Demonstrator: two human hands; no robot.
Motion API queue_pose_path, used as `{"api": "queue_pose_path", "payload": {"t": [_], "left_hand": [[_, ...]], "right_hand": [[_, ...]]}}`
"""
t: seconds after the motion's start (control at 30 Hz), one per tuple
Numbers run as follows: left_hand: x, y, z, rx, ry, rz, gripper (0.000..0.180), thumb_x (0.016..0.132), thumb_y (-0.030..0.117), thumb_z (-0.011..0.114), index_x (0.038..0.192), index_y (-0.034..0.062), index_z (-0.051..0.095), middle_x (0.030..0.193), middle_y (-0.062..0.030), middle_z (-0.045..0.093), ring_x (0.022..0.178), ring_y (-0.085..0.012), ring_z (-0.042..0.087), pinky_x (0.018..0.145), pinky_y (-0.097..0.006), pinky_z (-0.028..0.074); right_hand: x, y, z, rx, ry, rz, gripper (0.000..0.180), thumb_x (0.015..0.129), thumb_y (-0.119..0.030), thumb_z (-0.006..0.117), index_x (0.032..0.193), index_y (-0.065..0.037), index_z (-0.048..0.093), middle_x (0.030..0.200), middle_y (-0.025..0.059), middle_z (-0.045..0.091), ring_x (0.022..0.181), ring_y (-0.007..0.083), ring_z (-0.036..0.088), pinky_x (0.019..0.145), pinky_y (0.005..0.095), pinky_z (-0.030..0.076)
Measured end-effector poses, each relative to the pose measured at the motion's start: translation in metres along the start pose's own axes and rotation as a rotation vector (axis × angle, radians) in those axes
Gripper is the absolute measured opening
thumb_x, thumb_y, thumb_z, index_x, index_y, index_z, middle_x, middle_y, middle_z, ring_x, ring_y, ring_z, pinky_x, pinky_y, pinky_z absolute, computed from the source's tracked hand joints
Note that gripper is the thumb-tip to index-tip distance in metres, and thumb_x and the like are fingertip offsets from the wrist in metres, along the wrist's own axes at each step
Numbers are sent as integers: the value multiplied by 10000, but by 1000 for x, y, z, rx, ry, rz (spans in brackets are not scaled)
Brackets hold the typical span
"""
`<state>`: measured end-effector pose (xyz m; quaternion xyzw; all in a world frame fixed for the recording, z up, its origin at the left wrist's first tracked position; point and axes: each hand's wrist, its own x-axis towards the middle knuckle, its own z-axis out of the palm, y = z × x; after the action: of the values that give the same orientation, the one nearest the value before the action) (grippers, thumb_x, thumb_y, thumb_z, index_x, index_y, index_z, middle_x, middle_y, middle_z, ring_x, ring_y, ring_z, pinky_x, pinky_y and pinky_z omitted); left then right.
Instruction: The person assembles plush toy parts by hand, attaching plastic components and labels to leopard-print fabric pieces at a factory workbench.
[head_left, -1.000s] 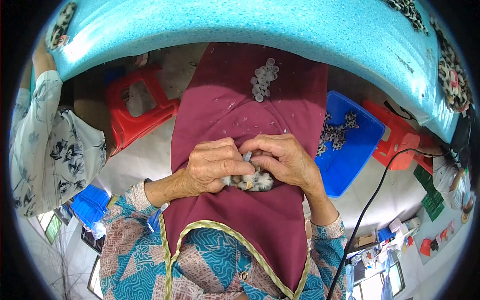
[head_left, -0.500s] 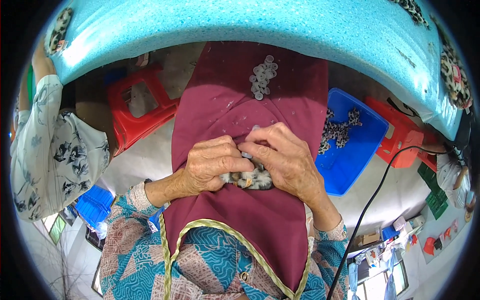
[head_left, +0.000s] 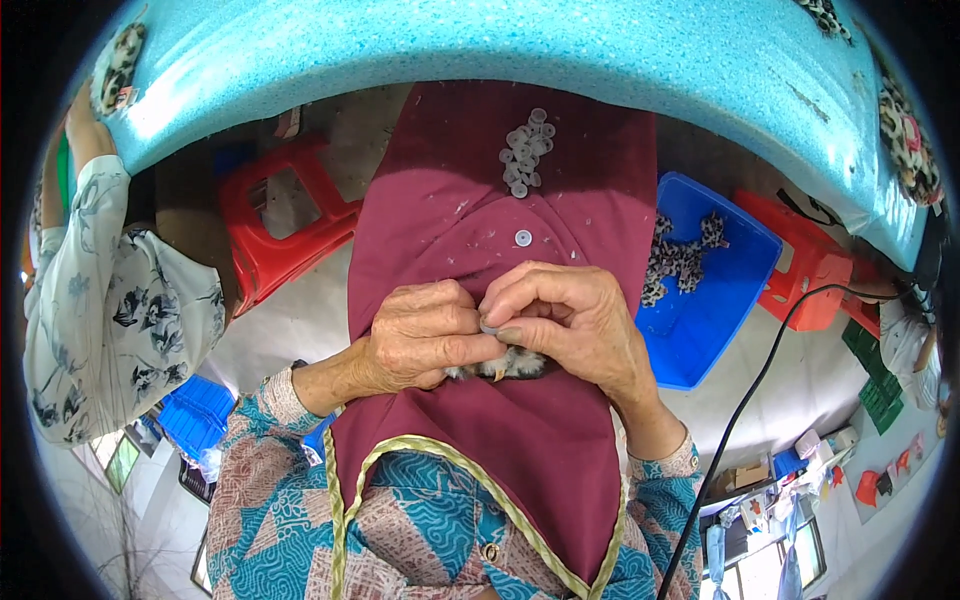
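Centre frame: left hand [head_left: 425, 335] and right hand [head_left: 570, 320] close together, fingertips pinched on a small furry, spotted fabric piece [head_left: 505, 365], mostly hidden beneath them. It rests on a smooth maroon apron [head_left: 470, 210]. Round pale grey buttons [head_left: 524, 150] cluster upper centre; blue plastic tray [head_left: 705, 330] at right

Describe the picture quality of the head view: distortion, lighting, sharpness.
Head view: strong fisheye, so the blue foam table edge bows into an arc and the corners are black; even daylight, bright on the white floor, dim under the table; left hand and right hand are sharp at the centre, but they hide most of the small patterned piece.
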<state>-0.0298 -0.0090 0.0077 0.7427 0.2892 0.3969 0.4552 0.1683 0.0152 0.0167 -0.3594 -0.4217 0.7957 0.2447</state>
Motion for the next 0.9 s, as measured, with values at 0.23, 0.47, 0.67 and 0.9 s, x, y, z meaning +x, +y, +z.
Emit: {"api": "queue_pose_path", "payload": {"t": [0.23,0.47,0.67,0.9], "left_hand": [[1,7,-4,180,6,165,240,589,66,708,815,50,630,722,-32,526,621,-166,531,486,-271,458],[0,9,-6,241,55,193,272,571,51,704,834,63,638,754,-25,527,649,-164,540,495,-267,474],[-7,8,-7,179,80,93,182,674,109,633,842,48,664,757,-40,541,629,-186,544,506,-290,475],[-11,5,-5,124,126,-3,298,807,282,521,853,26,665,743,-66,564,647,-207,571,534,-309,476]], "right_hand": [[3,-2,7,332,-6,203,191,744,42,646,925,39,585,863,48,583,777,83,566,692,204,477],[-3,-2,15,269,103,261,125,772,40,616,897,40,610,833,44,608,778,86,575,703,201,473],[-9,2,18,143,166,169,135,788,18,604,917,17,644,771,16,631,703,48,564,618,181,460],[-9,5,24,89,269,175,143,793,-13,612,925,21,656,807,37,653,725,56,566,652,188,462]]}}
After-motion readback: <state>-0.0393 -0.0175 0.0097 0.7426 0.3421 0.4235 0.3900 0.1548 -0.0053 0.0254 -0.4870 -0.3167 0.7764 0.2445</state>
